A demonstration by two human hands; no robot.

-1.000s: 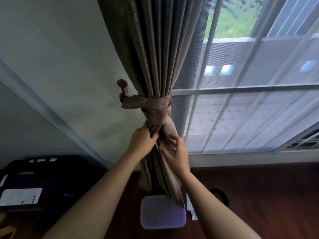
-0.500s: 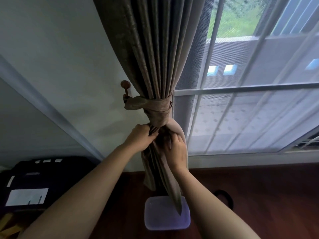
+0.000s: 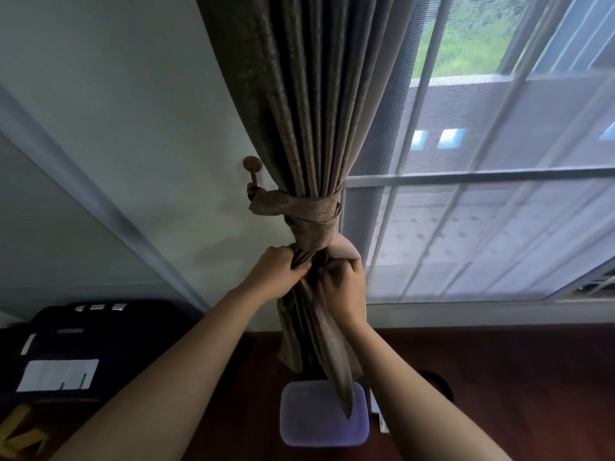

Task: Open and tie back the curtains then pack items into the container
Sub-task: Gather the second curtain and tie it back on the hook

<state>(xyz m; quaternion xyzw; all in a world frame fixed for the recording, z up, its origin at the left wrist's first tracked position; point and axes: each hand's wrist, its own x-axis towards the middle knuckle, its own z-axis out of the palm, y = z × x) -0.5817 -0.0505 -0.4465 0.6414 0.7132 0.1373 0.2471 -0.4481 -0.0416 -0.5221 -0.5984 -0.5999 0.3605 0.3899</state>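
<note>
- The gathered curtain [image 3: 309,121] hangs at frame centre, cinched by a fabric tieback [image 3: 299,207] looped onto the wall hook [image 3: 253,174], so the window at right is uncovered.
- Just below the knot, left hand [image 3: 278,274] and right hand [image 3: 342,287] are each closed tight on bunched folds, probably snugging the tie.
- The lidded container [image 3: 324,424] waits on the floor, bottom centre, under the curtain's tail.
</note>
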